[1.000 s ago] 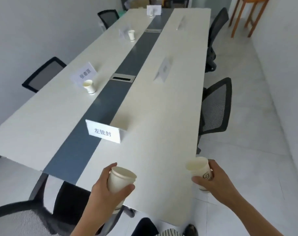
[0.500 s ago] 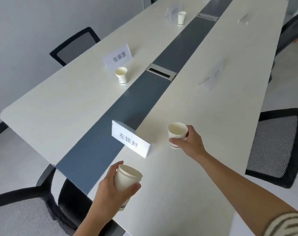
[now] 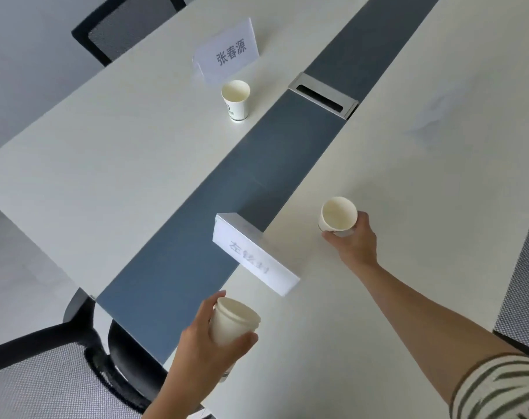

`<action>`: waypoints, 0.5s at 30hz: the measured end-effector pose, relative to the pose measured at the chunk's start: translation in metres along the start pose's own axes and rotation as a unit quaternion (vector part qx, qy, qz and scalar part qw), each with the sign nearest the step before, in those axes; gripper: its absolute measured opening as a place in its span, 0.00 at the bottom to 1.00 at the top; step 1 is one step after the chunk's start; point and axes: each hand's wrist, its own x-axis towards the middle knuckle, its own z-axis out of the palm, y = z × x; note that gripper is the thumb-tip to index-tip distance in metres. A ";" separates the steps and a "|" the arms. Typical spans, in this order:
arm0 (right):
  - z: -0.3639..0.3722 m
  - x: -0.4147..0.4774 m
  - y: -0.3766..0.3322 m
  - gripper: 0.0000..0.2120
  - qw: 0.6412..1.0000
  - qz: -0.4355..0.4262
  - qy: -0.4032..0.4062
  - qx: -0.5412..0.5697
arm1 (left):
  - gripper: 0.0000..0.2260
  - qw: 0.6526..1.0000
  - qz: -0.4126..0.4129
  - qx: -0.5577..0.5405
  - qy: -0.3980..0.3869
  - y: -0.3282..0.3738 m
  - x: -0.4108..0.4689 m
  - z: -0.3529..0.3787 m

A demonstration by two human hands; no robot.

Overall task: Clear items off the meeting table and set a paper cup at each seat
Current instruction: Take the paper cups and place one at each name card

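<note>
My right hand (image 3: pixel 352 241) grips a single white paper cup (image 3: pixel 337 213) that stands upright on the white table (image 3: pixel 121 164), just right of the near name card (image 3: pixel 254 255). My left hand (image 3: pixel 207 343) holds a stack of nested paper cups (image 3: pixel 234 322) above the table's near end. A third paper cup (image 3: pixel 236 99) stands alone on the far side, in front of another name card (image 3: pixel 226 51).
A dark grey strip (image 3: pixel 226 207) runs down the table's middle, with a metal cable hatch (image 3: pixel 323 95) set in it. Black mesh chairs stand at the near left (image 3: pixel 45 373), the far left (image 3: pixel 127 25) and the right edge (image 3: pixel 526 282).
My right hand has carried its cup forward onto the table beside the near name card. The view has moved closer to the table. My left hand still holds its stack.
</note>
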 end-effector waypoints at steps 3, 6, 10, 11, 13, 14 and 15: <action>-0.012 -0.003 0.003 0.34 1.000 0.003 -0.027 -0.006 | 0.31 0.999 0.023 0.017 -0.014 0.016 0.002 0.009; -0.037 -0.022 0.010 0.32 0.999 0.022 -0.042 -0.011 | 0.30 0.998 0.055 0.024 -0.036 0.038 -0.004 0.020; -0.085 -0.073 0.021 0.16 0.997 0.032 -0.069 0.029 | 0.33 0.990 0.109 0.059 -0.073 0.067 -0.024 0.041; -0.100 -0.090 0.025 0.14 0.996 0.034 -0.075 0.044 | 0.34 0.986 0.123 0.071 -0.082 0.072 -0.031 0.048; -0.131 -0.128 0.035 0.09 0.993 0.036 -0.084 0.080 | 0.36 0.978 0.154 0.098 -0.100 0.081 -0.048 0.066; -0.146 -0.149 0.042 0.07 0.990 0.037 -0.086 0.101 | 0.37 0.973 0.168 0.113 -0.108 0.083 -0.059 0.076; -0.161 -0.171 0.049 0.06 0.988 0.039 -0.086 0.123 | 0.38 0.969 0.181 0.125 -0.115 0.086 -0.071 0.087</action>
